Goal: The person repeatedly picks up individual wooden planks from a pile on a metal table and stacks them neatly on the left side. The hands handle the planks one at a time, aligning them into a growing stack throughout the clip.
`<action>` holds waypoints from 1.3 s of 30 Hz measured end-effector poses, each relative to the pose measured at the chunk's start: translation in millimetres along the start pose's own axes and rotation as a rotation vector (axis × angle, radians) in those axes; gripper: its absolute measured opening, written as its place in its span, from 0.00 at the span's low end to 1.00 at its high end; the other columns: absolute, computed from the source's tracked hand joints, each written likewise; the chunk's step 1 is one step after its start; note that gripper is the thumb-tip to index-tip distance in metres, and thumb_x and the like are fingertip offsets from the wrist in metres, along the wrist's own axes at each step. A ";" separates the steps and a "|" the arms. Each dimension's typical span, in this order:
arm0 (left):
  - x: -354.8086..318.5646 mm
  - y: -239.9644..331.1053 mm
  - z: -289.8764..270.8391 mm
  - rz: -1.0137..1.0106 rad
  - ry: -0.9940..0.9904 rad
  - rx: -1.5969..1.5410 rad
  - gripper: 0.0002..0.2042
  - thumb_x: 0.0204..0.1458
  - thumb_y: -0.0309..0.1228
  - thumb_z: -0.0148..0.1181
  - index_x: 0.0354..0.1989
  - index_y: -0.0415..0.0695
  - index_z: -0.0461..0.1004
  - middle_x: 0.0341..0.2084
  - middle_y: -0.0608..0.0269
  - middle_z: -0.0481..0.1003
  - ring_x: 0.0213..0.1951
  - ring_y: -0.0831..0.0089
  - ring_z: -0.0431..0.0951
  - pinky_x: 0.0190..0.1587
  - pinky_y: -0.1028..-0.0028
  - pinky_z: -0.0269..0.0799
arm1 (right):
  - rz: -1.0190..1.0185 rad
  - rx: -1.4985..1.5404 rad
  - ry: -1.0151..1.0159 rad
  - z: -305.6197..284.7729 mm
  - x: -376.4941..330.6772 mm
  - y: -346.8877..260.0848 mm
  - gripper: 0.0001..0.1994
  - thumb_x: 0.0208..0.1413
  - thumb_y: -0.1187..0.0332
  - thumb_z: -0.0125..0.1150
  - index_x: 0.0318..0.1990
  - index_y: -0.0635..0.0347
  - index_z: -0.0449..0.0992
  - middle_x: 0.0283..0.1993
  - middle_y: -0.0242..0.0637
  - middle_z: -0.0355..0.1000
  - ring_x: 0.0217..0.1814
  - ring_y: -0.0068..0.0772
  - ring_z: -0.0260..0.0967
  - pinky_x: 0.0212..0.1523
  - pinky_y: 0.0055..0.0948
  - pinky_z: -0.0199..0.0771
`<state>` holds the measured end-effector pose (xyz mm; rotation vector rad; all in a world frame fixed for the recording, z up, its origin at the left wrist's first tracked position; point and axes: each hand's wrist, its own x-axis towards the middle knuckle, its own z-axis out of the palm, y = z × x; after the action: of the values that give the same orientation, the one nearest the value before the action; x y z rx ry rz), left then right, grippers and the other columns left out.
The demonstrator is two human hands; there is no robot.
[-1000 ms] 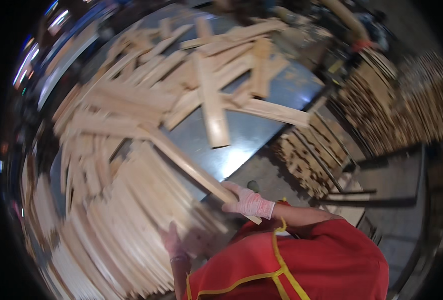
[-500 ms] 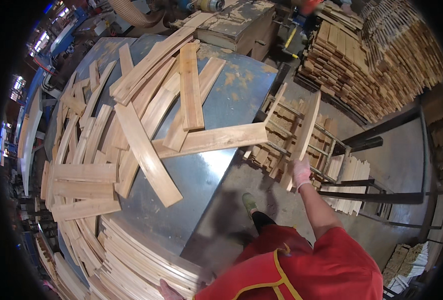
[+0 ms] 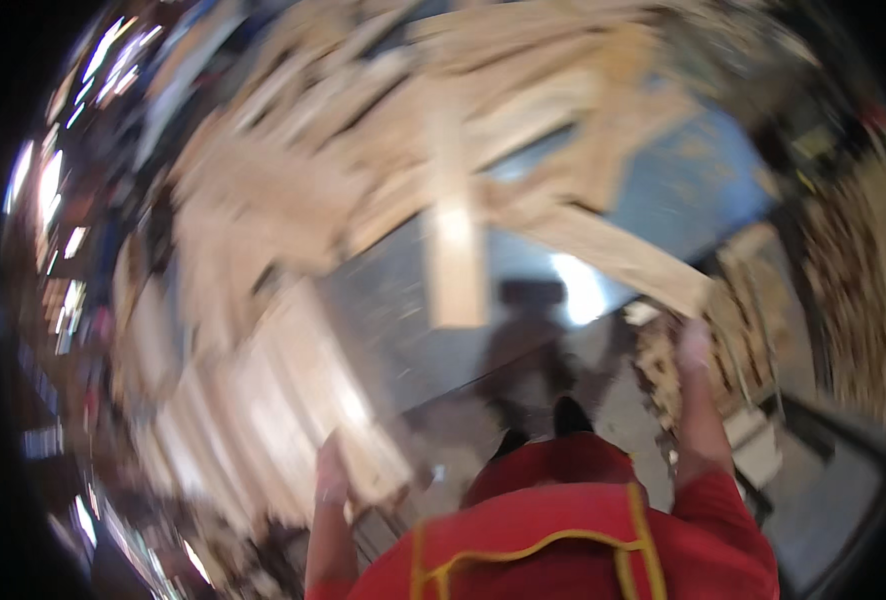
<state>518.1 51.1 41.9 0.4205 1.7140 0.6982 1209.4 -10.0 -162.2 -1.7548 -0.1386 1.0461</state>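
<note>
Motion blur smears the whole view. My left hand is at the near edge of a row of pale wooden boards on the left. It looks to touch the nearest board, but its fingers are too smeared to read. My right hand, in a pale glove, is just below the end of a long wooden board that juts past the table's right edge. Whether it grips that board I cannot tell. Another board lies on the metal table, pointing towards me.
Loose boards lie heaped across the far and left parts of the table. A rack with short wood pieces stands beyond my right hand. Farther right rises a tall wood stack. Dark metal bars stand at the lower right.
My view has swung left. My right hand has left the rack, where it held a board, and is now beside the overhanging board's end. More of my left hand and forearm shows beside the board row.
</note>
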 end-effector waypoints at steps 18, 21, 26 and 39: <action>130.3 -13.3 -55.1 0.235 0.045 0.780 0.41 0.56 0.63 0.69 0.66 0.38 0.73 0.57 0.46 0.81 0.61 0.51 0.80 0.65 0.59 0.72 | -0.214 -0.687 -1.046 493.3 -296.2 -48.1 0.38 0.64 0.47 0.67 0.71 0.69 0.71 0.64 0.53 0.80 0.65 0.47 0.78 0.66 0.40 0.73; 81.2 7.9 -41.2 0.398 0.057 0.475 0.43 0.55 0.59 0.72 0.70 0.38 0.70 0.62 0.41 0.79 0.65 0.48 0.78 0.69 0.58 0.69 | -0.322 -0.662 -0.913 497.4 -297.1 -27.6 0.33 0.61 0.53 0.71 0.67 0.67 0.76 0.61 0.54 0.81 0.64 0.48 0.80 0.64 0.41 0.78; 36.3 -25.7 -30.9 0.370 0.056 0.364 0.45 0.54 0.54 0.72 0.74 0.38 0.64 0.70 0.38 0.70 0.70 0.46 0.72 0.72 0.58 0.66 | -0.146 -0.629 -0.859 469.1 -274.3 26.4 0.29 0.64 0.64 0.70 0.69 0.70 0.72 0.61 0.47 0.80 0.58 0.42 0.78 0.59 0.39 0.79; -88.4 185.6 -40.4 1.392 0.190 0.218 0.46 0.55 0.42 0.71 0.77 0.32 0.55 0.69 0.34 0.63 0.71 0.40 0.62 0.76 0.53 0.59 | -0.686 0.035 -0.925 449.1 -423.9 -243.6 0.37 0.59 0.64 0.78 0.72 0.64 0.66 0.61 0.40 0.78 0.62 0.33 0.76 0.64 0.34 0.77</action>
<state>486.2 128.1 234.2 1.8135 1.4843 1.5382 725.8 191.2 245.7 -0.9309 -1.1907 1.2198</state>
